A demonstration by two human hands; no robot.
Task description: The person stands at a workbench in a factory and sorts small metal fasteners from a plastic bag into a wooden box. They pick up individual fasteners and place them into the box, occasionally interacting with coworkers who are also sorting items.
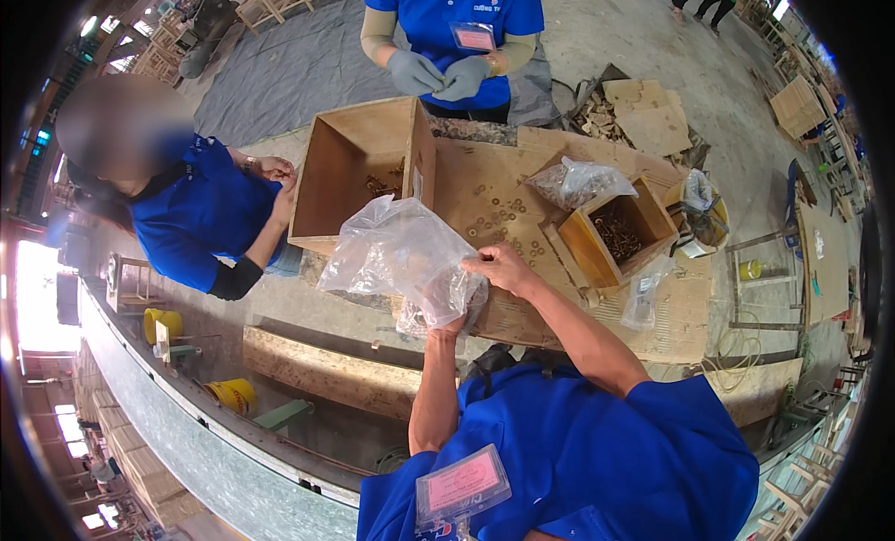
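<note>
A clear plastic bag (396, 247) is spread out in front of me, at the near edge of the cardboard-topped table. My right hand (503, 266) is closed, pinching the bag's right edge between thumb and fingers. Lower down, my left hand (449, 323) grips the bag's crumpled bottom from beneath; the plastic covers most of its fingers. What the bag holds, if anything, cannot be made out. Just beyond it stands an open wooden box (364, 159) with small brownish metal pieces inside. Flat metal rings (503, 215) lie scattered on the cardboard (466, 173).
To the right are a smaller wooden box (620, 229) of dark metal pieces, a filled plastic bag (580, 182), another clear bag (645, 294) and a bucket (699, 215). A gloved co-worker (457, 38) stands opposite; another person (200, 205) is at the left.
</note>
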